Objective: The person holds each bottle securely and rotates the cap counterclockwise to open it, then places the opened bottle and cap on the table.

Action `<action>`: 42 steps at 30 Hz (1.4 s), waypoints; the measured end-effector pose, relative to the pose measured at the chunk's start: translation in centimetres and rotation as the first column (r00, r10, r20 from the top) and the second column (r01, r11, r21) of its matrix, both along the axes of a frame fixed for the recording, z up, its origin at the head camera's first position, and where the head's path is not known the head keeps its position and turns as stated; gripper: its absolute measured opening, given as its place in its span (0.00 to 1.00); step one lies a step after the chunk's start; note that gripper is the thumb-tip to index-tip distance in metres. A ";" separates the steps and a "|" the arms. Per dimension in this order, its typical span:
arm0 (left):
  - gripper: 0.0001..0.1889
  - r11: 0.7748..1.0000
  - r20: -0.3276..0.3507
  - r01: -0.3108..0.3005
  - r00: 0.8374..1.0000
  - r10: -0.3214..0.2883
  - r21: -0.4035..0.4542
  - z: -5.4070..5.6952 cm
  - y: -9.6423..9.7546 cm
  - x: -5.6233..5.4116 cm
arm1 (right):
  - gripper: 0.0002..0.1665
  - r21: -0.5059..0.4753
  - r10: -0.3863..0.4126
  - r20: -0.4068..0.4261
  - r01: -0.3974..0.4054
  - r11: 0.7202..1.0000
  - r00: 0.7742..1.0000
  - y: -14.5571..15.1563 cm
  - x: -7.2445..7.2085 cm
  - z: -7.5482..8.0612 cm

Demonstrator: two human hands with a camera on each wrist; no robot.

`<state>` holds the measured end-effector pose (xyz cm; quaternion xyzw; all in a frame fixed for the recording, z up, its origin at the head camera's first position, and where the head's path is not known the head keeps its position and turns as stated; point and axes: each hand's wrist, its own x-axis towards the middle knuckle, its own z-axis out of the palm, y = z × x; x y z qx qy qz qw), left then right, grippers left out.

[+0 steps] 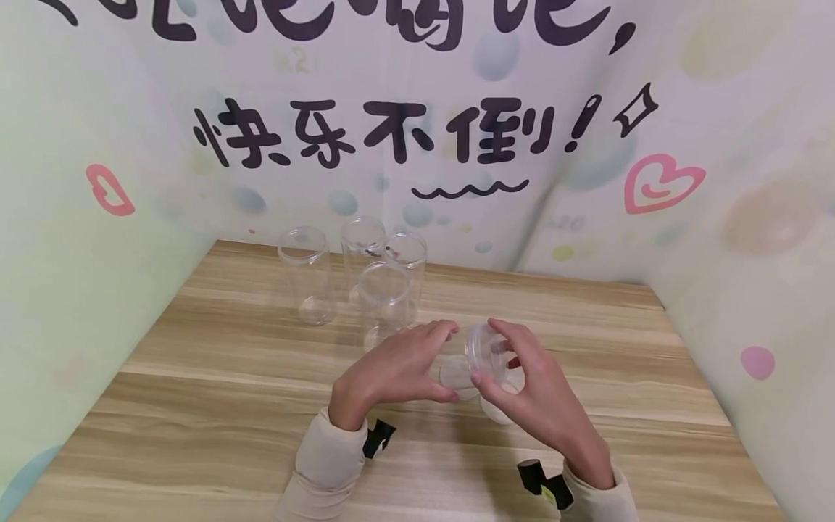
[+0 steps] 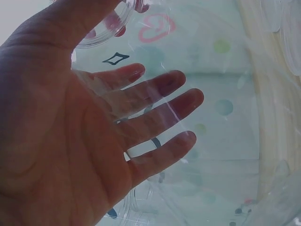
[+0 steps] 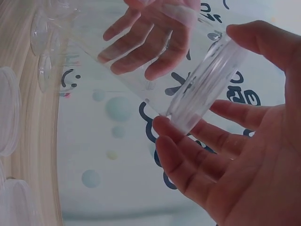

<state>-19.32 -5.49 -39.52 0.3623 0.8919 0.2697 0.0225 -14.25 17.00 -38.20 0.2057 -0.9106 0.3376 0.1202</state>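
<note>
A clear plastic cup (image 1: 453,371) is tilted on its side, its mouth toward the right. My left hand (image 1: 398,370) holds its body, thumb below and fingers above; those fingers show through the clear wall in the right wrist view. With thumb and fingertips, my right hand (image 1: 541,395) grips a clear round lid (image 3: 207,84) at the cup's mouth. Just beyond my left hand stands another clear cup (image 1: 385,297), partly hidden by it.
More clear cups (image 1: 306,272) stand upright at the back left of the wooden table (image 1: 215,406). Clear round lids (image 3: 7,110) lie on the tabletop near my right hand. A printed cloth wall (image 1: 365,65) rises behind the table.
</note>
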 end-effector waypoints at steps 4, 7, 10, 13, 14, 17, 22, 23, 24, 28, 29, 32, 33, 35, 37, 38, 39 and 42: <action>0.45 1.000 -0.007 0.000 1.000 0.000 0.003 -0.1 -0.1 0.0 | 0.42 -0.006 0.047 -0.015 -0.047 0.999 0.999 0.1 0.0 -0.1; 0.45 1.000 -0.015 0.001 1.000 -0.001 0.010 -0.1 -0.1 0.1 | 0.44 -0.007 0.082 -0.031 -0.082 0.997 0.996 0.3 -0.1 -0.2; 0.44 1.000 -0.011 -0.003 1.000 0.003 0.019 -0.1 -0.2 0.0 | 0.46 -0.010 0.103 -0.053 -0.103 0.995 0.993 0.4 0.0 -0.2; 0.44 1.000 -0.002 -0.010 1.000 0.010 0.024 -0.1 -0.3 0.0 | 0.47 -0.019 0.108 -0.061 -0.109 0.994 0.992 0.4 0.0 -0.1; 0.44 1.000 -0.001 -0.012 1.000 0.012 0.025 -0.1 -0.3 0.0 | 0.48 -0.024 0.109 -0.061 -0.111 0.994 0.992 0.4 0.0 -0.1; 0.43 0.999 0.001 -0.010 1.000 0.010 0.031 -0.1 -0.3 0.0 | 0.48 -0.032 0.108 -0.057 -0.110 0.993 0.992 0.4 -0.1 0.0; 0.44 0.999 0.015 -0.006 1.000 0.005 0.035 -0.1 -0.5 -0.1 | 0.51 -0.058 0.113 -0.072 -0.117 0.991 0.991 0.5 -0.1 0.0; 0.44 0.999 0.022 -0.007 1.000 0.006 0.038 -0.1 -0.6 -0.1 | 0.51 -0.066 0.115 -0.079 -0.121 0.991 0.990 0.5 -0.2 0.1; 0.45 0.999 0.028 -0.008 1.000 0.007 0.038 -0.1 -0.7 -0.1 | 0.52 -0.075 0.119 -0.085 -0.125 0.989 0.989 0.6 -0.2 0.1; 0.44 0.999 0.063 -0.016 0.998 0.013 0.051 0.0 -0.9 -0.1 | 0.54 -0.112 0.125 -0.106 -0.137 0.984 0.987 1.0 -0.3 0.2; 0.45 0.998 0.068 -0.020 0.998 0.016 0.054 0.0 -0.9 -0.2 | 0.53 -0.119 0.124 -0.108 -0.137 0.983 0.986 1.1 -0.3 0.3; 0.45 0.997 0.089 -0.023 0.996 0.017 0.068 -0.1 -1.0 -0.3 | 0.52 -0.136 0.117 -0.110 -0.132 0.982 0.987 1.3 -0.4 0.2; 0.44 0.997 0.094 -0.024 0.995 0.017 0.074 -0.1 -1.0 -0.3 | 0.51 -0.137 0.112 -0.109 -0.126 0.982 0.988 1.4 -0.4 0.2; 0.44 0.996 0.103 -0.022 0.995 0.013 0.086 -0.1 -1.1 -0.4 | 0.50 -0.139 0.102 -0.100 -0.115 0.984 0.990 1.5 -0.5 0.2; 0.44 0.995 0.110 -0.017 0.994 0.006 0.099 -0.1 -1.1 -0.5 | 0.48 -0.140 0.088 -0.091 -0.101 0.985 0.992 1.6 -0.6 0.1; 0.44 0.995 0.109 -0.016 0.994 0.005 0.101 -0.1 -1.2 -0.5 | 0.48 -0.140 0.081 -0.088 -0.093 0.986 0.993 1.7 -0.6 0.0; 0.45 0.994 0.107 -0.014 0.994 0.002 0.106 -0.1 -1.2 -0.5 | 0.47 -0.136 0.071 -0.084 -0.083 0.987 0.994 1.8 -0.7 0.0; 0.46 0.994 0.104 -0.009 0.995 -0.002 0.108 -0.2 -1.3 -0.5 | 0.46 -0.133 0.045 -0.070 -0.054 0.990 0.996 2.1 -0.8 -0.2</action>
